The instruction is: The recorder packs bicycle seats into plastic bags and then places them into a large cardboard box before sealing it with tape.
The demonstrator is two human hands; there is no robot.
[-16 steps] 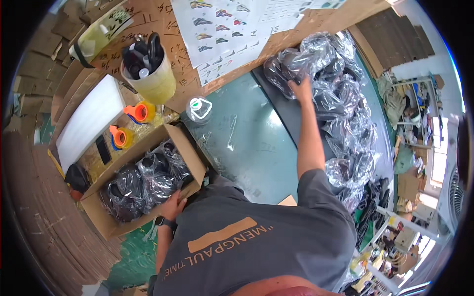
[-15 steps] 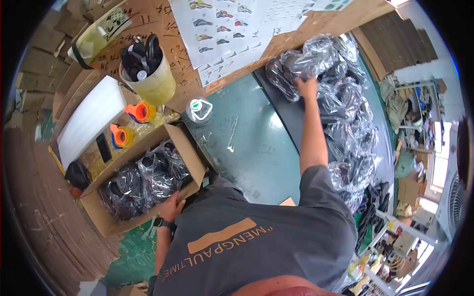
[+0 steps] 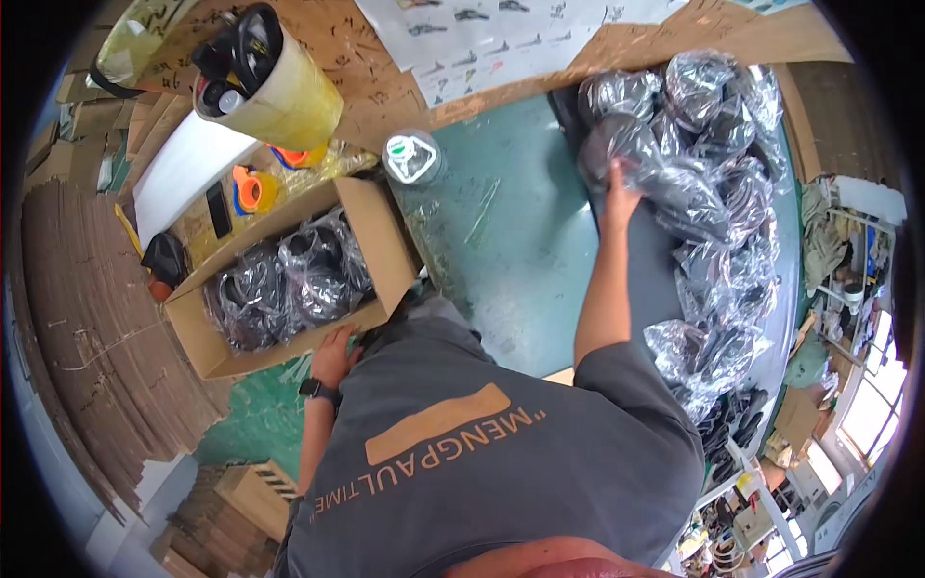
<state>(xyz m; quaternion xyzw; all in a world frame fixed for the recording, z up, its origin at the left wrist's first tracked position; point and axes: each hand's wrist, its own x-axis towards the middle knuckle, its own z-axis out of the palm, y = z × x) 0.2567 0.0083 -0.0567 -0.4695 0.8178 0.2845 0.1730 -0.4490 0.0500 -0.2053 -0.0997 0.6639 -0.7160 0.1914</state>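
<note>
My right hand (image 3: 620, 200) is closed on a plastic-wrapped black bicycle saddle (image 3: 617, 144), at the left edge of a heap of similar wrapped saddles (image 3: 737, 188). Its fingertips are partly hidden by the wrap. An open cardboard box (image 3: 388, 246) stands at the left with several wrapped dark saddles (image 3: 323, 270) inside. Against that box's near side, by the rim, rests my left hand (image 3: 334, 358); it holds nothing, and its fingers are stretched out.
Behind the box are a tub of black tools (image 3: 303, 96), an orange-and-yellow tape dispenser (image 3: 253, 191) and a phone (image 3: 220, 212). A clear plastic bottle (image 3: 412, 159) stands on the green tabletop (image 3: 501, 222). Stacked flat cardboard (image 3: 82, 318) lines the left side.
My right hand has drawn a wrapped saddle nearer, out from the heap's far part. My left hand has slid slightly down off the box's rim. The whole view has shifted.
</note>
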